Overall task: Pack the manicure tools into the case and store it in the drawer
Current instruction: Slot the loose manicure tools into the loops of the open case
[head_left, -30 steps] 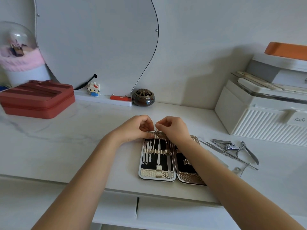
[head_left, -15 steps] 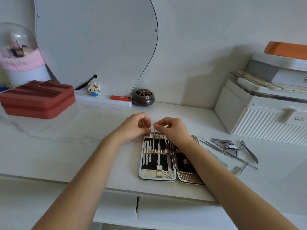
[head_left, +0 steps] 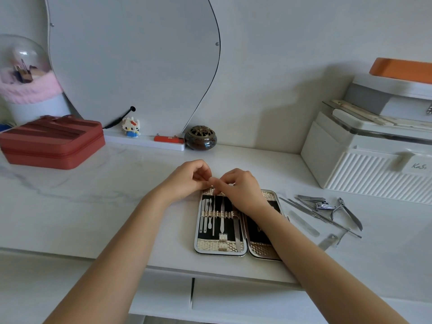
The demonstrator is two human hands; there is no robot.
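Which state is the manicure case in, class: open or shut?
Open: the manicure case lies spread flat, both halves showing, with tools strapped in its left half.

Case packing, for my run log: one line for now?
hands: both at case top | thin tool: going into left half | loose tools: on counter

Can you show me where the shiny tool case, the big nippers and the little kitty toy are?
tool case (head_left: 221, 248), head view, gold bottom edge of its left half.
nippers (head_left: 348, 212), head view, on the handles.
kitty toy (head_left: 131, 127), head view, on its face.
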